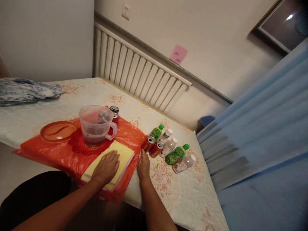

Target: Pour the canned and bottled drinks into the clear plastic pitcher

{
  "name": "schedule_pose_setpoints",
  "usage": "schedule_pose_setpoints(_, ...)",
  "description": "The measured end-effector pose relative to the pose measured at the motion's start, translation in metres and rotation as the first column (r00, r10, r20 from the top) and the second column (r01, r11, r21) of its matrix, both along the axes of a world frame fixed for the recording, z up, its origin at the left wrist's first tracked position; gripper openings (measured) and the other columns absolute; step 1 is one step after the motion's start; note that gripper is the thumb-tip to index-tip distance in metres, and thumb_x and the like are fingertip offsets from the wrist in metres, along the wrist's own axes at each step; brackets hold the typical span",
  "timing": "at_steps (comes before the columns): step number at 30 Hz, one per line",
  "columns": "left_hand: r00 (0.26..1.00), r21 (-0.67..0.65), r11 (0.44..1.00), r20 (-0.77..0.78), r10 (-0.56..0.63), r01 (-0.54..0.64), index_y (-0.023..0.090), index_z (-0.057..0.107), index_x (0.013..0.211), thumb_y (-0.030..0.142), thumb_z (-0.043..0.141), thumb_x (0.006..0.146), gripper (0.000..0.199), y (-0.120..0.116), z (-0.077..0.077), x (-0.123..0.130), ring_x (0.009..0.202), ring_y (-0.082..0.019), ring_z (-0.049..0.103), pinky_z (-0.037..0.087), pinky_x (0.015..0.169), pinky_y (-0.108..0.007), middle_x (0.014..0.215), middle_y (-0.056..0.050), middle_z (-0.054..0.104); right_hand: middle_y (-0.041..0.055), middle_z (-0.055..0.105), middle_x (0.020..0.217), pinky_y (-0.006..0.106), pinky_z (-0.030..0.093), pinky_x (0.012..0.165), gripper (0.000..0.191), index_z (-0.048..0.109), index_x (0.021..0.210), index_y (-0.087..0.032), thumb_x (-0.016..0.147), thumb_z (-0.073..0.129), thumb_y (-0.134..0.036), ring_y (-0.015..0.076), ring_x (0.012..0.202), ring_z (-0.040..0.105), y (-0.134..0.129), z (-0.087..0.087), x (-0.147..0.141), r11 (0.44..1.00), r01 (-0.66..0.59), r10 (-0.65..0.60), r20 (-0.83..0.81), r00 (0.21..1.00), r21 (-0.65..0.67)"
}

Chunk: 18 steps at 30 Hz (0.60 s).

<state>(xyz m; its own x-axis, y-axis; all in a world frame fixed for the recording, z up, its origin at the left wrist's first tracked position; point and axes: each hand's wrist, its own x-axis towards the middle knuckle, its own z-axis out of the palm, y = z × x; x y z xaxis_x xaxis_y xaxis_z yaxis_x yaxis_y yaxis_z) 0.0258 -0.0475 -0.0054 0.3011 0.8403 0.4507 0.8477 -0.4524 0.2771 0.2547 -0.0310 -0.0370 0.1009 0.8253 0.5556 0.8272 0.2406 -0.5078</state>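
My left hand (107, 165) lies flat on a folded yellow cloth (124, 152), fingers stretched out. The cloth rests on a red plastic sheet (130, 130). Turned on edge, my right hand (143, 165) touches the sheet's right border; its fingers look extended, though partly hidden. Just beyond its fingertips stand two red drink cans (148, 143) (156, 149). A clear plastic measuring jug (92, 125) with some liquid in it stands on a red scalloped dish (75, 146). Left of the jug is an orange-red round lid or tray (57, 132).
Bottles with green caps (176, 155) and white caps (184, 164) stand right of the cans. Two more cans (114, 110) sit behind the jug. A patterned cloth (29, 91) lies far left on the flowered tablecloth (166, 179). A radiator (137, 64) and blue curtain (260, 128) border the table.
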Motion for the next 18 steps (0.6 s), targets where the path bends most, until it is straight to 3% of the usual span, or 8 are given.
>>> schedule_pose_setpoints(18,1.0,0.012,1.0,0.009,0.001,-0.001,0.012,0.067,0.118,0.028,0.045,0.092,0.038,0.001,-0.0002,-0.0003,0.126,-0.033,0.057,0.044,0.107,-0.05,0.132,-0.02,0.064,0.0155,0.066,0.127,0.04,0.05,0.102,0.057,0.054,0.137,-0.011,0.082,0.04,-0.004,0.0227,0.116,0.063,0.003,-0.0003,0.0006,1.0,0.014,-0.015,-0.032,0.999,-0.022)
